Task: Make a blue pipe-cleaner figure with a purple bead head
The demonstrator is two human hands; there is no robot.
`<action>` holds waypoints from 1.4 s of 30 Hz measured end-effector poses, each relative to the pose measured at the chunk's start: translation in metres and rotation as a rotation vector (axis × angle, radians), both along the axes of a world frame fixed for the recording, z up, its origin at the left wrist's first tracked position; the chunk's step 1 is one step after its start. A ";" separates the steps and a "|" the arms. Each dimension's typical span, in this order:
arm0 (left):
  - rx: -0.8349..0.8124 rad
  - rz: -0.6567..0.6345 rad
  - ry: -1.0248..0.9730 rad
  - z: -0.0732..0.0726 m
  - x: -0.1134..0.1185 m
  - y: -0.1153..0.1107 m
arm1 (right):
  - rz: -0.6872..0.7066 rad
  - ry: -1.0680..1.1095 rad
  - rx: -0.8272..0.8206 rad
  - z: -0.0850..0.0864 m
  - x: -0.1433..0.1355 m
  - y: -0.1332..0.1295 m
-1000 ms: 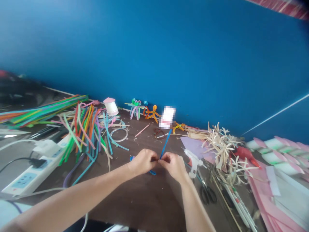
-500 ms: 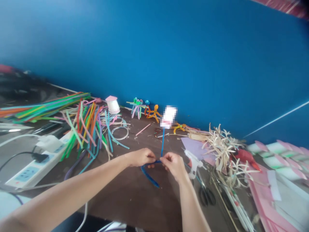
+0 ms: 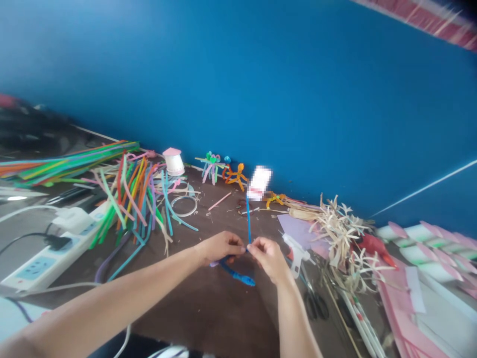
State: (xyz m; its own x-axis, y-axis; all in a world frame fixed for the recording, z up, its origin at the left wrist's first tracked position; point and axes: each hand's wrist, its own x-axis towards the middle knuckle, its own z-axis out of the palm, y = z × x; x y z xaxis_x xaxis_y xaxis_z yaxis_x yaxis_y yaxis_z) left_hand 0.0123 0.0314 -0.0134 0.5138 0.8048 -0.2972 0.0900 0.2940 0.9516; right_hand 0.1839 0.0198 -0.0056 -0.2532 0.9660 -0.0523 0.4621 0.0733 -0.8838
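Note:
Above the dark table, my left hand (image 3: 223, 247) pinches a blue pipe cleaner (image 3: 249, 219) near its bend. My right hand (image 3: 266, 253) is closed on the same piece just to the right, with the fingertips of both hands almost touching. One end of the blue strip stands up toward the blurred white object (image 3: 260, 183). Another blue length hangs below my left hand and curves to the right, thicker at its tip. My fingers hide the part of the strip between the hands.
Left lie many coloured pipe cleaners (image 3: 137, 194) and a white power strip (image 3: 48, 258). A small white cup (image 3: 174, 163) and orange figures (image 3: 237, 175) stand by the wall. Right are a glue gun (image 3: 297, 252), scissors (image 3: 316, 303), pale dried flowers (image 3: 343, 223) and pink paper (image 3: 400, 303).
The upright blue end has tilted slightly left. The hanging blue length has swung to the right, and my left hand's fingers have shifted on the strip. The view has moved slightly.

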 end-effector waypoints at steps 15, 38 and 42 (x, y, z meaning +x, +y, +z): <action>0.300 0.047 0.076 0.016 0.005 -0.010 | -0.051 -0.028 0.150 0.016 0.002 -0.014; -0.094 0.028 -0.298 0.035 0.003 -0.012 | 0.134 -0.173 0.557 0.041 0.003 -0.010; 0.022 0.123 -0.262 0.040 0.006 -0.014 | 0.083 -0.302 0.547 0.040 0.000 -0.014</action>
State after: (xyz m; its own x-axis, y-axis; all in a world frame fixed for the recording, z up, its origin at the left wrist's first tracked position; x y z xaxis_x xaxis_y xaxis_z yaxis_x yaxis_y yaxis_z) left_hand 0.0181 0.0177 0.0263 0.4689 0.8706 -0.1491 -0.1950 0.2667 0.9439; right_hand 0.1841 0.0053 0.0347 -0.3801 0.8508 0.3629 0.6584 0.5244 -0.5399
